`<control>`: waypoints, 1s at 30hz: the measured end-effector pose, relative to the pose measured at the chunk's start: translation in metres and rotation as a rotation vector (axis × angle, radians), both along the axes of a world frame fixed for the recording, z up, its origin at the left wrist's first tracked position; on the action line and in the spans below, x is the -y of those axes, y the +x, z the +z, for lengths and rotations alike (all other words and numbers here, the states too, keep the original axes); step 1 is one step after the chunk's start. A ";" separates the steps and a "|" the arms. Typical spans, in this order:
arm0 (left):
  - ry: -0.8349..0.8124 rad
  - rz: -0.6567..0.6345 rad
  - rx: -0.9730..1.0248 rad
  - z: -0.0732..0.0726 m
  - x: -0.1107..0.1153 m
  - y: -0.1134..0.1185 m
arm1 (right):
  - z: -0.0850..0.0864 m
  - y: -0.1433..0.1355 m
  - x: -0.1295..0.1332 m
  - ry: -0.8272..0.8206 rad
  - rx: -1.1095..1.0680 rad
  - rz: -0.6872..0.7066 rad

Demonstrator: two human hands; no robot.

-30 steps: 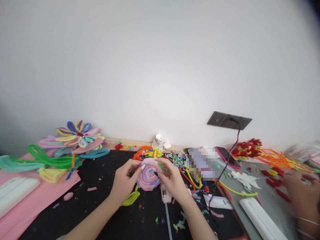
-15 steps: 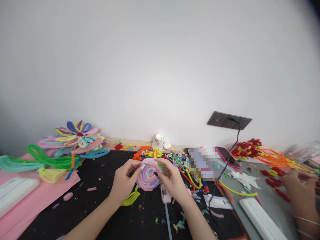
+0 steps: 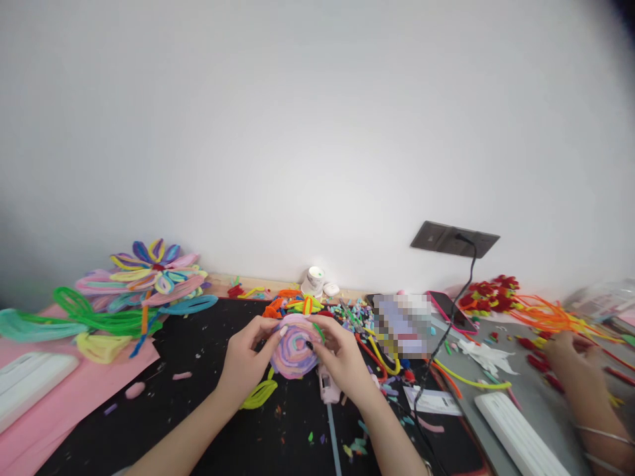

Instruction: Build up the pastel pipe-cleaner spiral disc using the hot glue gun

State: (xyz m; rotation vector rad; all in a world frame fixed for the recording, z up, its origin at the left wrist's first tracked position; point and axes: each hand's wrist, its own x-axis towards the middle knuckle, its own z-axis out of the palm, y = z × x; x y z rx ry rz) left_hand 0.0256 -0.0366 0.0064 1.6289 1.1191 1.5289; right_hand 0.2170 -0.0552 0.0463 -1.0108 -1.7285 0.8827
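Observation:
Between my two hands is a round coil of pipe cleaners (image 3: pixel 296 354), wound in pink, lilac and peach rings, its flat face toward me. My left hand (image 3: pixel 253 354) pinches its left edge with the thumb on the front. On the other side, my right hand (image 3: pixel 337 347) grips the right edge, thumb across the face and a bit of green showing by the fingers. Just below my right hand lies a pale pink glue gun (image 3: pixel 328 387) with a translucent glue stick (image 3: pixel 334 439). A yellow-green looped pipe cleaner (image 3: pixel 260 393) rests under my left hand.
Pipe-cleaner flowers (image 3: pixel 159 271) and green loops (image 3: pixel 106 314) lie at left on pink paper (image 3: pixel 116 377). A paper cup (image 3: pixel 313 281) stands by the wall. Right are a phone (image 3: pixel 451 311), a black cable (image 3: pixel 439 360), a white device (image 3: pixel 520 433) and another person's hand (image 3: pixel 578 363).
My hands and the coil stay almost still. At the right, the other person's hand has moved a little left and up over the red pieces.

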 end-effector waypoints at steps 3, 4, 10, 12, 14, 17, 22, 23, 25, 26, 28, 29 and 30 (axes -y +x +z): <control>0.002 0.002 0.000 -0.001 0.000 0.000 | 0.000 0.000 0.000 0.006 0.001 -0.004; 0.001 0.002 -0.003 0.000 0.000 0.000 | 0.000 0.000 0.000 0.005 -0.001 -0.005; 0.014 0.004 -0.010 0.003 0.000 0.000 | -0.003 0.000 0.000 0.000 0.006 -0.018; 0.017 0.004 -0.012 0.003 0.000 0.000 | -0.005 0.001 -0.001 0.005 0.011 -0.023; 0.018 0.004 -0.010 0.002 0.000 0.000 | -0.006 0.001 -0.001 0.012 0.014 -0.025; 0.014 0.003 -0.013 0.002 0.000 0.000 | -0.007 0.001 -0.003 0.016 0.022 -0.020; -0.008 0.009 -0.007 0.001 -0.001 0.000 | -0.008 0.001 -0.003 0.019 0.034 -0.005; -0.017 0.005 0.000 0.001 -0.002 0.000 | -0.008 0.001 -0.004 0.019 0.028 0.001; -0.029 -0.004 0.012 0.000 -0.002 0.000 | -0.009 0.000 -0.004 0.015 0.002 0.016; -0.031 -0.010 0.014 0.000 -0.002 0.000 | -0.010 0.000 -0.004 0.010 -0.012 0.022; -0.023 -0.005 -0.003 0.001 -0.002 -0.001 | -0.010 0.000 -0.004 0.001 -0.025 0.029; -0.020 -0.003 -0.009 0.001 -0.001 -0.001 | -0.011 -0.001 -0.004 0.000 -0.021 0.030; -0.015 -0.001 -0.014 0.001 -0.001 -0.001 | -0.011 -0.001 -0.004 0.003 -0.012 0.029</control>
